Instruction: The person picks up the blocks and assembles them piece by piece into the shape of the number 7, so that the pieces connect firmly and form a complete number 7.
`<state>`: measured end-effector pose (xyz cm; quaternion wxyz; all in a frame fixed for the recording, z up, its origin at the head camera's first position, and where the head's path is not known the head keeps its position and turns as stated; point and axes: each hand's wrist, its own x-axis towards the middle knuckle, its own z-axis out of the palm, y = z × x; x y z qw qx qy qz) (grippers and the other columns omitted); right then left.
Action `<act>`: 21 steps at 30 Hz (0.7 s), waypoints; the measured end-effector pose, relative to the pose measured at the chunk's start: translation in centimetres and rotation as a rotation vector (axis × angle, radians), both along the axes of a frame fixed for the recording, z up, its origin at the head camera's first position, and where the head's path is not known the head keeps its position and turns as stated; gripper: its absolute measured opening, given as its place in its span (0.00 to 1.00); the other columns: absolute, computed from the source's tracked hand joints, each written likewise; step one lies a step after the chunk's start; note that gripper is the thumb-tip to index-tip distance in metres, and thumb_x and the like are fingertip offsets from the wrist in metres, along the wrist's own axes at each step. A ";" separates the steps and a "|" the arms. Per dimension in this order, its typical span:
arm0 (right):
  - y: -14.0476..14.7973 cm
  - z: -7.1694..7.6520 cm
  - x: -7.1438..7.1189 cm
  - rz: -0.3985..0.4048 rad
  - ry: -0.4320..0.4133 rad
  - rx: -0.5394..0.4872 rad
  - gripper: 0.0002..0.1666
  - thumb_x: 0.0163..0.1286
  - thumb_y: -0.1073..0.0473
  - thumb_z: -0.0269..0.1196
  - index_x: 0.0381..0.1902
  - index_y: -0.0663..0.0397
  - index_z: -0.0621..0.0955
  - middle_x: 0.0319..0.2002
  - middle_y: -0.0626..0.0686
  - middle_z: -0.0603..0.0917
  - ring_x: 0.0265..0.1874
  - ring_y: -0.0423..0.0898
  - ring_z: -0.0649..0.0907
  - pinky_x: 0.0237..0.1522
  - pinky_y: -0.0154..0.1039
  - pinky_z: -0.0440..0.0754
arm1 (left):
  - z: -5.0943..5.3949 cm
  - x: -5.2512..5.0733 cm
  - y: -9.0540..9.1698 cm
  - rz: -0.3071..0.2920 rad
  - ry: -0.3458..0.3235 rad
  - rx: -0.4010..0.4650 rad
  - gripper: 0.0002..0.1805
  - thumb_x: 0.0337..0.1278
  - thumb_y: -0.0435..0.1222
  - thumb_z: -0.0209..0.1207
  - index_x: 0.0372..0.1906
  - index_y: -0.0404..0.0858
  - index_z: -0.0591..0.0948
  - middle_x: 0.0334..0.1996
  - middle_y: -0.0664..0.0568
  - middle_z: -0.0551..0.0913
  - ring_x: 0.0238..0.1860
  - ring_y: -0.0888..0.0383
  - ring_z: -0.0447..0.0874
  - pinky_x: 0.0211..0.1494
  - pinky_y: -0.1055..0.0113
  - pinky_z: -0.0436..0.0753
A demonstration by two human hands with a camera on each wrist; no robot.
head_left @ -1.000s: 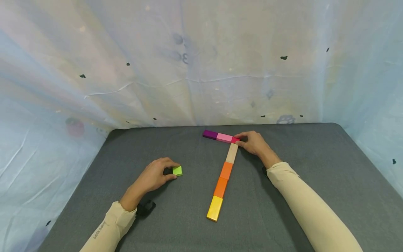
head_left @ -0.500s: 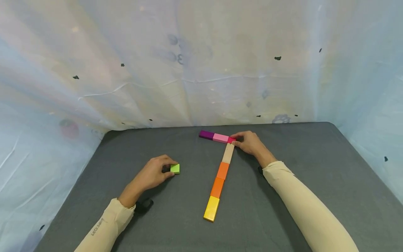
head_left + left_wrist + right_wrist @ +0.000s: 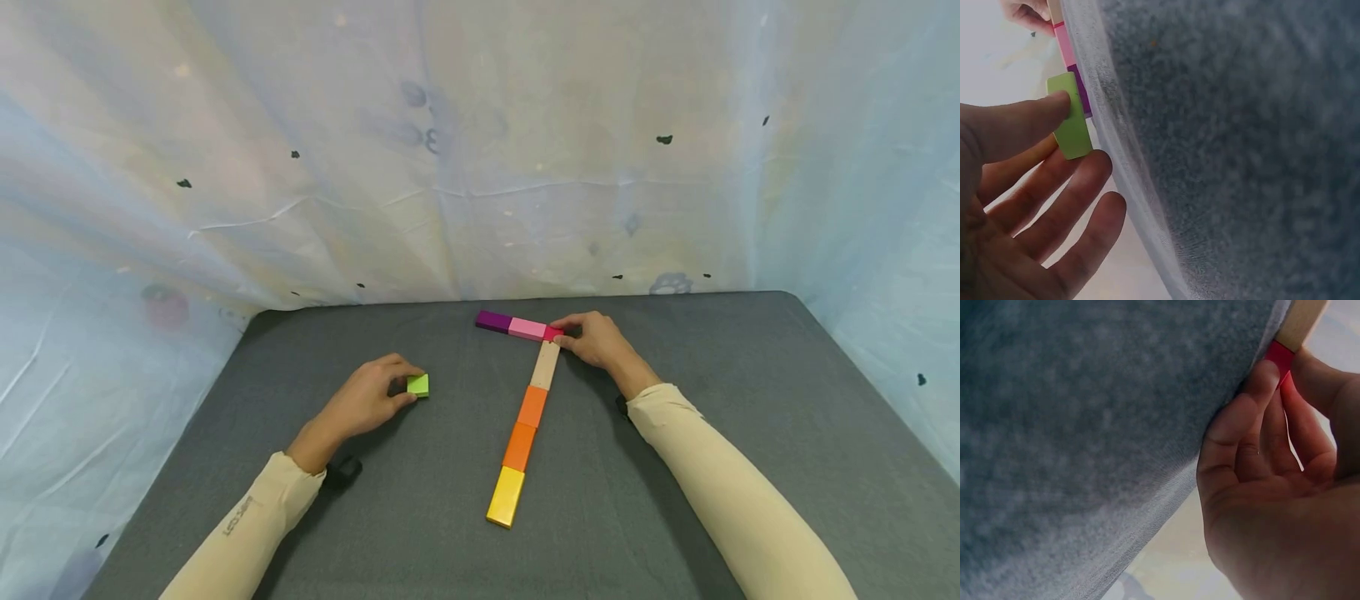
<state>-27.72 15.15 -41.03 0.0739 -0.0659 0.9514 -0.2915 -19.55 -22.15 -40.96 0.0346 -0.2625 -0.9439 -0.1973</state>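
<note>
My left hand pinches a lime green block between thumb and fingers, left of the row of blocks. In the left wrist view the green block sits under the thumb, with the other fingers spread apart. At the corner of the row, my right hand pinches a crimson block, partly covered by the fingers. Left of it lie a pink block and a purple block. Toward me run a bare wooden block, two orange blocks and a yellow block.
A grey cloth-covered table carries the blocks. Behind it and along both sides hangs a pale printed curtain with dark specks, meeting the table's far edge just beyond the purple block.
My left hand has moved a little farther from me over the table, carrying the green block. The right hand stays at the crimson block. The head view has shifted slightly.
</note>
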 end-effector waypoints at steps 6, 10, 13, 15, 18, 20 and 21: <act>0.1 0.0 0.0 0.009 0.011 0.000 0.23 0.73 0.52 0.62 0.63 0.47 0.80 0.63 0.59 0.80 0.62 0.57 0.77 0.65 0.57 0.73 | 0.1 -0.8 0.0 -0.020 0.007 -0.012 0.20 0.56 0.35 0.70 0.55 0.40 0.84 0.46 0.51 0.83 0.39 0.59 0.79 0.40 0.62 0.78; 0.2 0.1 0.0 0.010 0.007 -0.002 0.23 0.73 0.52 0.62 0.63 0.47 0.80 0.63 0.59 0.80 0.62 0.58 0.77 0.66 0.58 0.73 | 0.2 -1.5 0.1 -0.020 0.008 0.006 0.20 0.57 0.35 0.69 0.56 0.40 0.84 0.48 0.50 0.83 0.41 0.57 0.80 0.42 0.61 0.79; 0.2 0.1 0.0 0.008 0.004 -0.002 0.23 0.73 0.52 0.62 0.64 0.46 0.80 0.64 0.59 0.79 0.62 0.58 0.77 0.65 0.57 0.73 | 0.3 -1.9 0.2 -0.017 0.008 0.026 0.20 0.57 0.34 0.69 0.56 0.39 0.84 0.48 0.50 0.83 0.42 0.57 0.81 0.43 0.60 0.81; 0.2 0.0 -0.1 0.008 0.005 -0.002 0.23 0.73 0.52 0.62 0.64 0.46 0.80 0.64 0.58 0.79 0.61 0.57 0.77 0.63 0.56 0.74 | 0.4 -2.1 0.2 -0.023 0.011 0.034 0.20 0.57 0.33 0.69 0.56 0.38 0.84 0.48 0.49 0.83 0.42 0.56 0.82 0.43 0.59 0.82; 0.2 0.0 0.0 0.006 0.005 -0.005 0.22 0.73 0.52 0.62 0.63 0.46 0.80 0.63 0.58 0.80 0.59 0.56 0.78 0.61 0.55 0.75 | 0.3 -2.5 0.1 -0.034 0.011 0.040 0.21 0.56 0.33 0.69 0.56 0.38 0.83 0.48 0.48 0.83 0.42 0.56 0.82 0.43 0.59 0.83; 0.2 0.0 0.0 0.005 0.006 -0.007 0.22 0.73 0.52 0.62 0.63 0.46 0.81 0.63 0.58 0.80 0.58 0.56 0.78 0.60 0.54 0.76 | 0.2 -2.7 0.1 -0.042 0.009 0.042 0.21 0.56 0.33 0.69 0.56 0.38 0.83 0.49 0.48 0.83 0.42 0.56 0.83 0.44 0.59 0.83; 0.2 -0.1 0.0 0.004 0.004 -0.010 0.22 0.73 0.52 0.62 0.63 0.46 0.81 0.63 0.58 0.80 0.58 0.56 0.78 0.60 0.54 0.76 | 0.2 -2.8 0.1 -0.043 0.003 0.048 0.21 0.56 0.33 0.69 0.56 0.38 0.83 0.49 0.48 0.83 0.43 0.55 0.83 0.44 0.59 0.83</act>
